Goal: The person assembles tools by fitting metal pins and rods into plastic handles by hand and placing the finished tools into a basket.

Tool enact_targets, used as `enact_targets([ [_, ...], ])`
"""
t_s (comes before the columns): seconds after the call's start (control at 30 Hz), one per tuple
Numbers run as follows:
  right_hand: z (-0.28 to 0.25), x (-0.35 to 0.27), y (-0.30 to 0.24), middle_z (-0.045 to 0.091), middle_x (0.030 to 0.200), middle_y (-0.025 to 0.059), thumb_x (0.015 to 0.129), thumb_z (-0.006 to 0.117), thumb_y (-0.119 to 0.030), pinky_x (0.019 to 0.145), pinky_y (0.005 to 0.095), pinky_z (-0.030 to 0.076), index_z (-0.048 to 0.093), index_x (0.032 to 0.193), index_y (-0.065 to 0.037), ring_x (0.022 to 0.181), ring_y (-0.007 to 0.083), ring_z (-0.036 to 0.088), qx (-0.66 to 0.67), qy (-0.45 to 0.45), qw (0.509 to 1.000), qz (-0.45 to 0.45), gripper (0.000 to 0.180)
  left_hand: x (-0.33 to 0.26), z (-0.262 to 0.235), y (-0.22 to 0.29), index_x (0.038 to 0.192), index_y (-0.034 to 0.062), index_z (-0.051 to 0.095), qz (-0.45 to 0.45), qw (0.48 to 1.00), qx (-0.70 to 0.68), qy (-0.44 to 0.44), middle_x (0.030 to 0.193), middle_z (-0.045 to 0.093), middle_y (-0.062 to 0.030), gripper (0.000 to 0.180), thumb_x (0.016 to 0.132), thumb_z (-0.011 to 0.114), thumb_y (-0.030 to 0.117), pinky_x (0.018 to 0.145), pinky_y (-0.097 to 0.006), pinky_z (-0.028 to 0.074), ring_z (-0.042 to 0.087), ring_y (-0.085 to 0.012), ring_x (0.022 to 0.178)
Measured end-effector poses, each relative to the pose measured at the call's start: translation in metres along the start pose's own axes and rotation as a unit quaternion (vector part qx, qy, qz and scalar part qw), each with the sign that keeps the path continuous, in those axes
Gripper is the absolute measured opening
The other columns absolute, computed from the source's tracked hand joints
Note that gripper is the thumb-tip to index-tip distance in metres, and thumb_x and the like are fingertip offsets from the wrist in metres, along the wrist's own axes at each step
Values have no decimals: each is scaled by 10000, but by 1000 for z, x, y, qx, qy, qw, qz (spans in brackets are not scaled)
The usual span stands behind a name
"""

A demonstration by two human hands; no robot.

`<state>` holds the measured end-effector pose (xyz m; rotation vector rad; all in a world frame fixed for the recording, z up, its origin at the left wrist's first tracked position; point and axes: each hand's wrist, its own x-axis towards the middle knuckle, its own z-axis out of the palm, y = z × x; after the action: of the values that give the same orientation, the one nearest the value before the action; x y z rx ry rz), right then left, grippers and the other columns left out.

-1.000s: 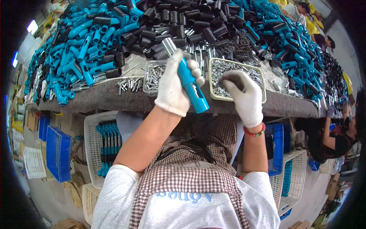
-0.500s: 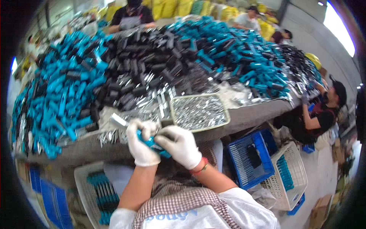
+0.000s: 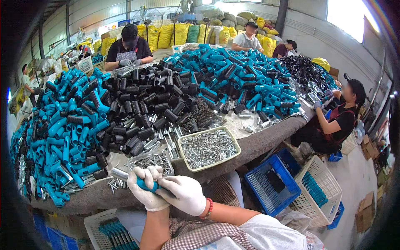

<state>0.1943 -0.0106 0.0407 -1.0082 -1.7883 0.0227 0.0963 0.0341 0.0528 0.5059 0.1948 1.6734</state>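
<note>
The left hand [image 3: 143, 193], in a white glove, is closing its fingers around a teal tubular handle [image 3: 148, 186], and a shiny metal tube [image 3: 119, 173] is sticking out from it toward the left. The right hand [image 3: 183, 195], gloved also, is resting against the near end of this handle; its fingers are curling there, but I cannot tell whether they are gripping it or something small. The handle is staying in the air, just in front of the near edge of the table.

The handle is looking stiff and rather light, not fragile in my judgement; the smooth metal part is probably being slippery under cotton, so the thicker teal body is offering the better hold.

A grey-brown cloth [image 3: 271, 134] is covering the table. Near the hands, a cream tray [image 3: 239, 149] is holding small metal pins [image 3: 208, 148]. Behind it, black sleeves [image 3: 146, 133] are lying in a heap, and teal tubes [image 3: 59, 124] are piling up at left and far right. At right, a blue crate [image 3: 287, 196] is standing low beside a white basket [image 3: 333, 189]. Co-workers are sitting around the table, and yellow sacks [image 3: 180, 34] are lining the far side.
</note>
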Motion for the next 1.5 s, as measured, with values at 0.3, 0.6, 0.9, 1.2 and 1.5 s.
enact_targets([
  [0.3, 14, -3, -15, 643, 902, 86, 806, 707, -217, 639, 366, 515, 637, 1010, -42, 742, 276, 637, -11, -3, 1000, -18, 278, -5, -12, 13, 658, 177, 367, 26, 999, -25, 27, 449, 287, 59, 325, 935, 432, 334, 727, -325, 413, 299, -112, 506],
  [0.6, 13, 21, -22, 629, 985, 157, 764, 702, -195, 728, 392, 513, 583, 1126, 10, 846, 315, 633, 34, -174, 983, -56, 433, 9, -19, 43, 636, 187, 268, 31, 997, -68, -22, 435, 257, 76, 379, 946, 393, 366, 631, -291, 316, 251, -104, 478],
  [0.9, 45, 98, 30, 657, 957, 145, 778, 682, -144, 724, 421, 504, 646, 1005, -50, 824, 328, 629, -12, -222, 965, -137, 248, 16, -57, 72, 646, 194, 326, 40, 989, -117, 85, 457, 243, 95, 383, 951, 428, 403, 721, -301, 417, 312, -97, 587],
  [1.2, 104, 187, 205, 606, 1148, 194, 831, 647, -298, 916, 426, 468, 592, 1163, -98, 1053, 363, 582, -272, -291, 916, -44, 391, 12, -57, 77, 665, 168, 374, 35, 986, -124, 102, 478, 266, 73, 391, 972, 428, 403, 740, -318, 464, 335, -112, 580],
  [1.5, -3, 91, 54, 569, 942, 53, 824, 549, -124, 703, 285, 468, 519, 1111, -26, 804, 128, 534, 164, -241, 944, 156, 304, 11, -54, 80, 680, 152, 395, 46, 980, -123, 147, 551, 273, 49, 367, 939, 490, 394, 735, -354, 486, 346, -123, 589],
])
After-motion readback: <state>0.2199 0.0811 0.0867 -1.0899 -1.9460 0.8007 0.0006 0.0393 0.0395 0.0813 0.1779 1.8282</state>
